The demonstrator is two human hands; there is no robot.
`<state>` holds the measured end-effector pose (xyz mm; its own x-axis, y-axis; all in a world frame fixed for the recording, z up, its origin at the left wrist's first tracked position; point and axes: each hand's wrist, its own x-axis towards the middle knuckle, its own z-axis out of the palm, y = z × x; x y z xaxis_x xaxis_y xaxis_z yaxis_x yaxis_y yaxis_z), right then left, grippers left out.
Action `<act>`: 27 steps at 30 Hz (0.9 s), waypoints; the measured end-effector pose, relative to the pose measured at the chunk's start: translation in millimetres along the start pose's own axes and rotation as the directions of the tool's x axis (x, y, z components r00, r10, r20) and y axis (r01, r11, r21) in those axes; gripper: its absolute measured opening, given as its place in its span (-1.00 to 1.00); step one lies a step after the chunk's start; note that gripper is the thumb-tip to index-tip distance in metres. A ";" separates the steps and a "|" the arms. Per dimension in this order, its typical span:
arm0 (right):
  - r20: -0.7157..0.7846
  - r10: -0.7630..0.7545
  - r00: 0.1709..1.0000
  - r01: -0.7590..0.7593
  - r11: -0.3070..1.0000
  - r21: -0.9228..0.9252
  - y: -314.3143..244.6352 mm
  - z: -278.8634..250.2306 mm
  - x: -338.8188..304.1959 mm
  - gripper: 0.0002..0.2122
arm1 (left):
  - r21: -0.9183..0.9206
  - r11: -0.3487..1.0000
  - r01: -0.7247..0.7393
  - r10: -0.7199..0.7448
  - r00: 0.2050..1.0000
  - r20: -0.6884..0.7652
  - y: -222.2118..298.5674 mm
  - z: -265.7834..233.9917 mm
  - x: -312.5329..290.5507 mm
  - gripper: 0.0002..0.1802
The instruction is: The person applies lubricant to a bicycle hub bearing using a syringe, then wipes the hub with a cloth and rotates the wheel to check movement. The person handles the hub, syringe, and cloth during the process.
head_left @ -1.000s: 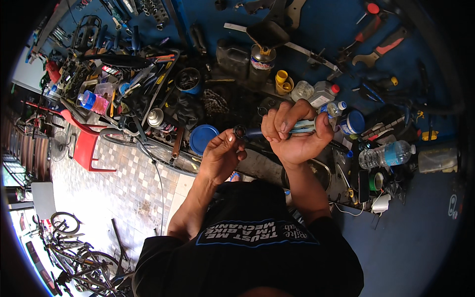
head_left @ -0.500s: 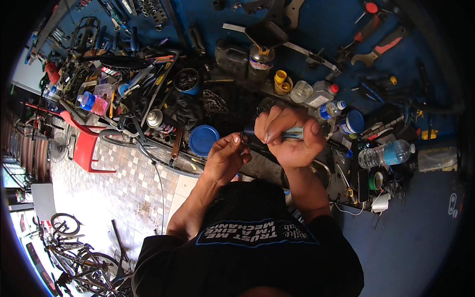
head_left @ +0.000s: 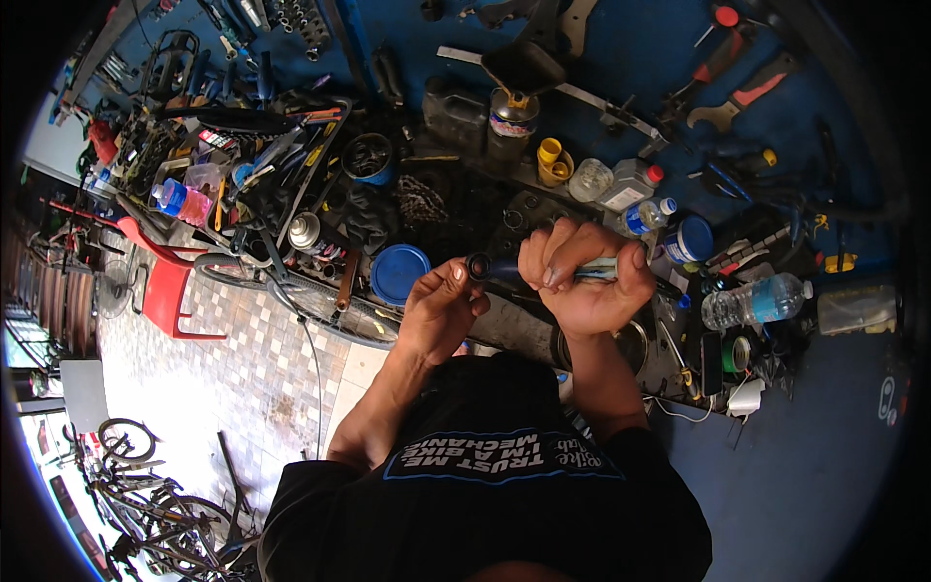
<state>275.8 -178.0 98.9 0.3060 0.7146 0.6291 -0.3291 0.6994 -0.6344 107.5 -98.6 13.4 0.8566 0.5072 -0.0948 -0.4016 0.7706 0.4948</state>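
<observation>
Between the thumb and fingers of my left hand (head_left: 441, 308) is a small dark ring-shaped part (head_left: 477, 267), its round opening showing. Just to its right, my right hand (head_left: 587, 276) is closed around a pale, greenish tube-like thing (head_left: 597, 268), mostly hidden by the fingers. A dark blue end (head_left: 505, 270) sticks out of this fist toward the ring. Whether that end touches the ring I cannot tell. Both hands are held over the near edge of a cluttered workbench (head_left: 509, 325).
Beyond my left hand sits a blue round lid (head_left: 400, 274), with a spray can (head_left: 305, 231) farther left. Yellow cups (head_left: 553, 165) and a water bottle (head_left: 756, 303) are on the right side. Tools hang on the blue wall (head_left: 621, 58). A red chair (head_left: 175, 286) stands on the tiled floor.
My right hand has shifted a little to the right, away from my left hand, showing more of the dark blue end. The ring has turned slightly; my left hand stays nearly in place.
</observation>
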 end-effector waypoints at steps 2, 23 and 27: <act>0.000 0.002 1.000 -0.002 1.000 0.002 -2.5 0.5 3.8 -0.30 | -0.001 1.000 0.001 -0.001 1.000 0.019 -0.7 -1.5 -0.4 -0.76; -0.221 0.062 0.973 -0.178 0.815 -0.552 -40.8 -31.4 22.3 -0.73 | 0.001 1.000 0.028 -0.028 1.000 -0.013 11.5 -29.4 -1.5 -0.79; -0.317 0.172 0.933 -0.358 0.335 -0.872 -9.7 -96.2 11.4 -0.83 | 0.035 0.998 -0.049 0.051 0.997 -0.051 26.2 -43.9 -4.5 -0.80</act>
<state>368.5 -175.3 69.0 0.5121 0.7907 0.3354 0.5588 -0.0101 -0.8293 78.9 -63.7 -11.1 0.8175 0.5647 -0.1131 -0.4317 0.7308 0.5287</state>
